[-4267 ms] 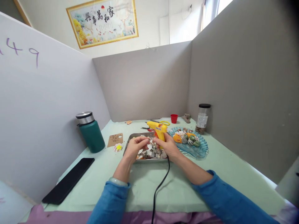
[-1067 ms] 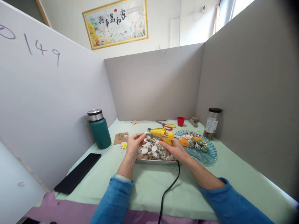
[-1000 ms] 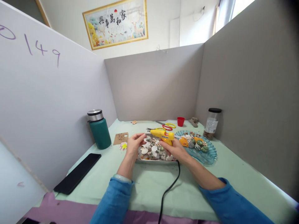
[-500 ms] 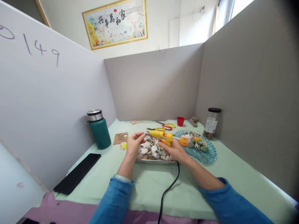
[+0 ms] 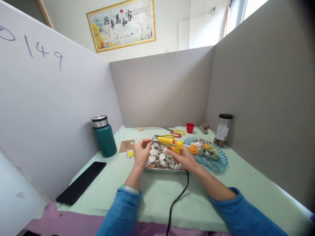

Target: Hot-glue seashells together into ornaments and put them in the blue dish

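My right hand (image 5: 184, 158) is wrapped round the handle of a yellow glue gun (image 5: 169, 142), whose nozzle points left. A clear glue stick (image 5: 186, 145) sticks out of its back end. Opposite the nozzle, my left hand (image 5: 142, 151) pinches a tiny dark, thin piece (image 5: 152, 139), too small to name. Nozzle and piece are close together, and I cannot tell whether they touch. Below both hands lies a shallow metal tray (image 5: 163, 170) full of seashells (image 5: 161, 156). The gun's black cord (image 5: 177, 198) runs down over the table to the front edge.
To the left stand a green bottle (image 5: 105, 141), a black phone (image 5: 82, 183), a brown card (image 5: 126, 146) and a small flower decoration (image 5: 130, 154). Scissors (image 5: 177, 133) and a red cup (image 5: 190, 128) lie behind. A blue plate (image 5: 222, 164) of shells and a jar (image 5: 222, 131) are right.
My left hand has turned slightly and shifted a little right, and the dark piece in its fingertips now shows. The glue gun has hardly moved.
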### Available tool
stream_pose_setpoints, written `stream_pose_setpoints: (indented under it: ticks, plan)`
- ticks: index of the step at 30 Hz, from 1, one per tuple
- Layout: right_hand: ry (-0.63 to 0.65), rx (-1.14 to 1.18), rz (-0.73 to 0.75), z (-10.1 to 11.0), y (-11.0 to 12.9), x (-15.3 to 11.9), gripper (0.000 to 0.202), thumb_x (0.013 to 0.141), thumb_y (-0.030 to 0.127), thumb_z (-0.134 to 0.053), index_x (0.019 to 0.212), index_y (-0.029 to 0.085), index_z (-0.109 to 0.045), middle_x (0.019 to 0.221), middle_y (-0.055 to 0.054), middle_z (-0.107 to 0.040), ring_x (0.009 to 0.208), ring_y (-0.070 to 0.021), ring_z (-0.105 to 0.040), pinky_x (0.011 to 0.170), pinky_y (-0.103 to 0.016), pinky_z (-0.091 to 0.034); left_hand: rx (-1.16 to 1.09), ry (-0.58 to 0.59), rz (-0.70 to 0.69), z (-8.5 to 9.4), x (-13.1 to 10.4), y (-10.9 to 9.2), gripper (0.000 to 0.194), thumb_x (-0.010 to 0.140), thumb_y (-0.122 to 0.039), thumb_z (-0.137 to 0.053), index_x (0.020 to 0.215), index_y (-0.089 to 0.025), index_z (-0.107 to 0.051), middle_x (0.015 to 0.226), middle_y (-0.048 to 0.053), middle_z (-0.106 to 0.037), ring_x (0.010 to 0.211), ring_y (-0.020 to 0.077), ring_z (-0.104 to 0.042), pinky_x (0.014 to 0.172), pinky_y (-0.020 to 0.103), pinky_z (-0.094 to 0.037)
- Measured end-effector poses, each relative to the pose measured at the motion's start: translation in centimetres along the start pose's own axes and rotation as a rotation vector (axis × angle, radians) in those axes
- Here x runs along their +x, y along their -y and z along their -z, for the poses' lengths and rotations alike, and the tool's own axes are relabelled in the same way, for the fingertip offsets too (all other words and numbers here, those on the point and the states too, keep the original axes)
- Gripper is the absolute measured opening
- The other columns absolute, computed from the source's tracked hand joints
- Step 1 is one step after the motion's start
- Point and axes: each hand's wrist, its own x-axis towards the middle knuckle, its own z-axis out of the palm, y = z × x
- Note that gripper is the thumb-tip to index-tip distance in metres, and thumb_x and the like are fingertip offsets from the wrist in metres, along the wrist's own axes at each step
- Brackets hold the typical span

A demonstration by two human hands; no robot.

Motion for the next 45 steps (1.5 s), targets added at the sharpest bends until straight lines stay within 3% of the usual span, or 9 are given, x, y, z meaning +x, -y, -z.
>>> stream_pose_setpoints:
  ticks: [7, 17, 38, 45]
  plan:
    - [0.009, -0.015, 0.003, 0.0, -0.1, 0.1, 0.036, 0.077, 0.051, -0.062, 0.084, 0.015, -0.061, 0.050, 0.005, -0.043, 0.046, -0.0105, -0.040, 0.045, -0.024, -0.035, 0.118, -0.027, -0.199, 0.0, -0.6, -0.6, 0.006, 0.072, -0.024, -0.065, 0.075, -0.020, -0.068, 0.065, 0.000, -0.064, 0.058, 0.0127, -0.055, 0.061, 0.023, -0.042]
    - [-0.023, -0.072, 0.016, -0.1, 0.3, 0.0, 0.034, 0.076, 0.049, -0.062, 0.078, 0.016, -0.061, 0.048, 0.004, -0.044, 0.048, -0.0121, -0.043, 0.046, -0.023, -0.034, 0.298, -0.053, -0.401, 0.2, -0.7, -0.4, 0.007, 0.079, -0.021, -0.058, 0.079, -0.021, -0.065, 0.075, 0.002, -0.063, 0.066, 0.0145, -0.056, 0.068, 0.025, -0.043]
    - [-0.040, -0.142, 0.056, -0.1, 0.0, 0.1, 0.031, 0.078, 0.046, -0.060, 0.074, 0.016, -0.061, 0.048, 0.003, -0.046, 0.050, -0.0130, -0.046, 0.046, -0.023, -0.036, 0.324, -0.013, -0.482, 0.1, -1.1, -1.1, 0.013, 0.084, -0.019, -0.051, 0.078, -0.021, -0.063, 0.080, 0.005, -0.063, 0.071, 0.0160, -0.055, 0.069, 0.026, -0.041]
    - [-0.073, -0.159, 0.054, -0.1, 0.1, 0.1, 0.032, 0.076, 0.047, -0.062, 0.077, 0.015, -0.061, 0.054, 0.002, -0.048, 0.053, -0.0128, -0.045, 0.046, -0.023, -0.034, 0.283, -0.056, -0.409, 0.1, -1.0, -0.8, 0.009, 0.080, -0.021, -0.056, 0.077, -0.021, -0.065, 0.076, 0.004, -0.064, 0.069, 0.0157, -0.055, 0.070, 0.027, -0.042]
